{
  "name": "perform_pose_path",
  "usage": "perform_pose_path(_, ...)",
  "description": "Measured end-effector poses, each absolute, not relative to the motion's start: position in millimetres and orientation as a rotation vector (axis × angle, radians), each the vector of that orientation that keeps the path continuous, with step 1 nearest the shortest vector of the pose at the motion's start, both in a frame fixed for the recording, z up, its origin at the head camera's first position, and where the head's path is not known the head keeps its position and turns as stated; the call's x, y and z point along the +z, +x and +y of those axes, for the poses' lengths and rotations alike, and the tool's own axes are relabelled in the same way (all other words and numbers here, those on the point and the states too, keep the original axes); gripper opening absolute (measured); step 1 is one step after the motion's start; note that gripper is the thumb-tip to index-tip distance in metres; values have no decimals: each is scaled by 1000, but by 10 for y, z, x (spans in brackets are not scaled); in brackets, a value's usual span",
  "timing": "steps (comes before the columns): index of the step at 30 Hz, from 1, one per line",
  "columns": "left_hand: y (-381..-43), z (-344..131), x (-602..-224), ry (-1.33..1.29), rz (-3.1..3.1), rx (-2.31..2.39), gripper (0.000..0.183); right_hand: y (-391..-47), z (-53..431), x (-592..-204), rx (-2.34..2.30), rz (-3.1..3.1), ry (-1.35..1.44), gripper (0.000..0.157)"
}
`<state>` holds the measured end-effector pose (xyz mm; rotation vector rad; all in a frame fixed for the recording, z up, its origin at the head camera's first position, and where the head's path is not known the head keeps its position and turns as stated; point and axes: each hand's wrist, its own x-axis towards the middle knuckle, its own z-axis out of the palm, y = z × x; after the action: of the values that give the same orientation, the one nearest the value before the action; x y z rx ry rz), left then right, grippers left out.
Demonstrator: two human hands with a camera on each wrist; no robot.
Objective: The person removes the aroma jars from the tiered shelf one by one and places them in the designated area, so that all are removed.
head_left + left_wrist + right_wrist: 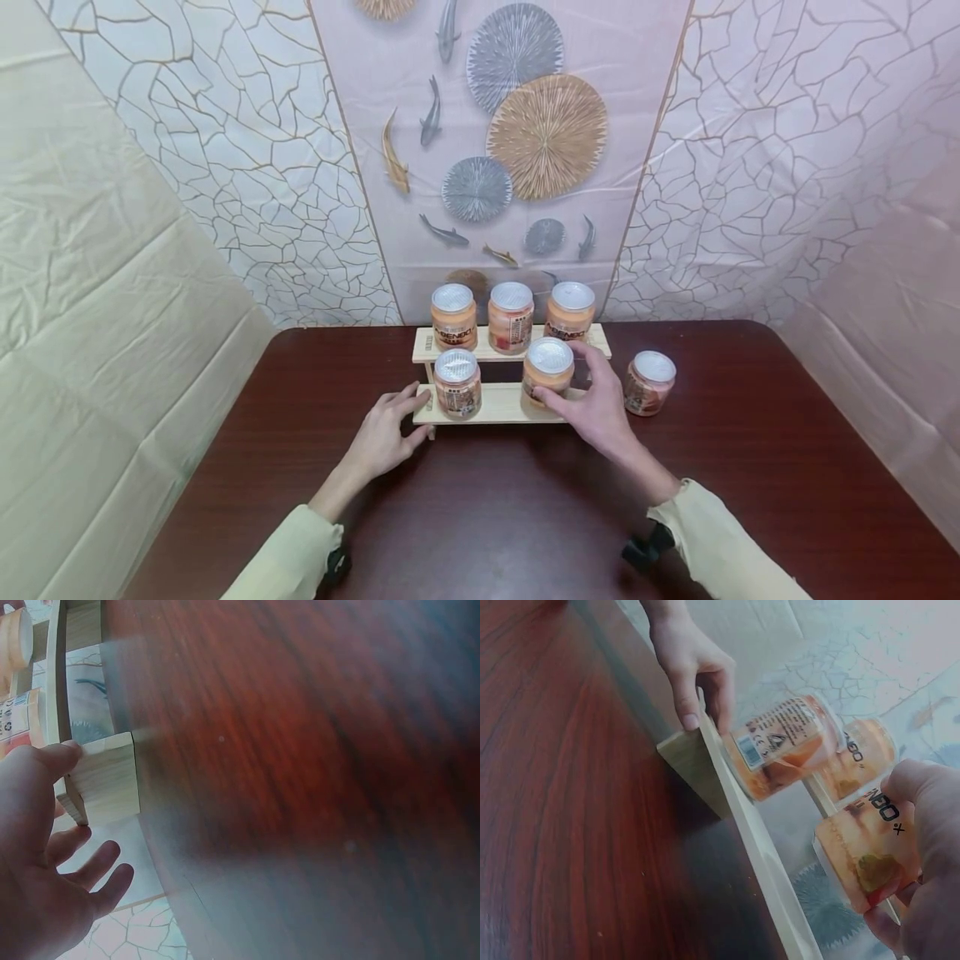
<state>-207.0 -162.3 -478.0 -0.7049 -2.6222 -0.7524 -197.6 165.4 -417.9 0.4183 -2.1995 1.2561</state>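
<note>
My right hand (596, 404) grips a jar (549, 357) with an orange label and a silvery lid, thumb and fingers on its sides. That jar is close over the right part of the lower board (498, 404) of a two-step wooden shelf; in the right wrist view its base shows beside the board's edge. At the left end of this board, my left hand (386, 433) pinches the wood between thumb and fingers, its other fingers spread in the left wrist view. Another such jar (458, 396) stands upright on the lower board near my left hand.
Three similar jars, left (453, 321), middle (512, 321) and right (570, 312), stand along the upper board (482, 354). One more jar (649, 385) is on the dark wooden table (480, 517), right of the shelf. A patterned cloth (480, 242) hangs behind.
</note>
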Motion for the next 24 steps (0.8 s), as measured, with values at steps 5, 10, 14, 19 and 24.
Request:
perform_pose_path(5, -2071, -1625, -4785, -710, -2618, -758, 52, -1959, 1760, -4143, 1249, -2203, 399, 75)
perform_pose_path(10, -2072, -1627, -4791, -710, -2618, -748, 52, -1934, 1873, -4115, 1263, -2215, 392, 75)
perform_pose_path(14, -2068, -1629, -4791, -710, -2625, -751, 52, -1903, 1979, -4085, 1212, -2246, 362, 72)
perform_pose_path(19, -2069, -1632, -4794, -710, -2629, -754, 52, -1881, 2119, -4038, 1162, -2258, 340, 71)
perform_pose_path(24, -2077, -1632, -4797, -713, -2621, -751, 52, -1864, 2244, -3987, 1139, -2268, 317, 70)
